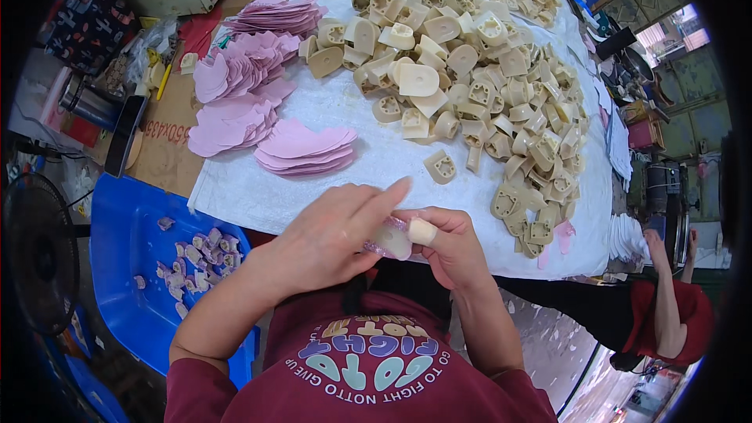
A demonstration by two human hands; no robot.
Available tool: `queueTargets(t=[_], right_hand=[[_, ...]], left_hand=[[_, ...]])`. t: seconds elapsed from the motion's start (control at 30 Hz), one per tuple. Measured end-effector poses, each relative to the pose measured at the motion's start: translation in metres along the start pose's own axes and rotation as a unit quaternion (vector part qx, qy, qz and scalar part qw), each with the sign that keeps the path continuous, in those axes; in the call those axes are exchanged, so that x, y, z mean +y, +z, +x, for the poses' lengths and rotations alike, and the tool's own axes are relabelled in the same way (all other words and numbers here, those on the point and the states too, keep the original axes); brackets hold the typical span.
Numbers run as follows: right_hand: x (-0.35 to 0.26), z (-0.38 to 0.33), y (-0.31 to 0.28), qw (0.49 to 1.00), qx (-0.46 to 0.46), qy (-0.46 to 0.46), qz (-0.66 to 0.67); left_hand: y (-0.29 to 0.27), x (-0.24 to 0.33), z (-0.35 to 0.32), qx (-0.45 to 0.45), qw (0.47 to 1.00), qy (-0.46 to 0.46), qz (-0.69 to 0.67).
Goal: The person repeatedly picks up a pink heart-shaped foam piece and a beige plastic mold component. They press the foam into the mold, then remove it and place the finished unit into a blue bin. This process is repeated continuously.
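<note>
- Two hands meet at lower centre of the frame, closed together on one heel piece: the left hand lies over it with fingers stretched across, and the right hand pinches it from the other side, thumb on top.
- That heel piece looks small, light and rigid, a cream moulded block with a thin pink liner against it; the liner likely bends easily, so a grip on the block's hard sides seems safest.
- Much of it is hidden under the fingers, so its underside and how far the pink layer reaches cannot be made out.
- Lower left, a blue tub holds a few covered pieces.
- Beyond the hands, a white cloth carries pink liners in fanned stacks at left.
- Upper centre and right, a heel pile spreads wide, its far end cut off.
- Far right, another person's sleeve shows at the rim.
</note>
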State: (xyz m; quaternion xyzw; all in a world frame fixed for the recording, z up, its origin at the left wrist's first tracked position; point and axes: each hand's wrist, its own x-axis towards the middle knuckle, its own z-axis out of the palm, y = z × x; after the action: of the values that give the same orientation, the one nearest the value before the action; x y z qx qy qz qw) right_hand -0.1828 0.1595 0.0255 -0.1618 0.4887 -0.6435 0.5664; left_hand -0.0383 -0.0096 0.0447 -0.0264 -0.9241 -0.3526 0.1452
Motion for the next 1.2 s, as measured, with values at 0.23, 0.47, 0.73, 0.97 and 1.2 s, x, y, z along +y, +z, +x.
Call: queueTargets(t=[0.23,0.47,0.73,0.97,1.2], right_hand=[[-0.009,-0.004,0.016,0.963,0.055,-0.093,-0.248],[-0.012,-0.002,0.01,0.975,0.021,-0.126,-0.18],[-0.011,-0.001,0.005,0.987,0.022,-0.131,-0.092],[-0.003,0.002,0.019,0.955,0.141,-0.194,-0.176],[-0.001,0.009,0.023,0.944,0.165,-0.193,-0.209]], left_hand=[[-0.008,0.016,0.003,-0.001,0.998,-0.034,0.061],[-0.002,0.017,0.008,0.034,0.997,-0.058,0.032],[0.006,0.022,0.013,0.072,0.991,-0.114,-0.026],[0.034,0.022,0.018,0.152,0.975,-0.163,-0.015],[0.042,0.025,0.02,0.171,0.962,-0.212,-0.017]])
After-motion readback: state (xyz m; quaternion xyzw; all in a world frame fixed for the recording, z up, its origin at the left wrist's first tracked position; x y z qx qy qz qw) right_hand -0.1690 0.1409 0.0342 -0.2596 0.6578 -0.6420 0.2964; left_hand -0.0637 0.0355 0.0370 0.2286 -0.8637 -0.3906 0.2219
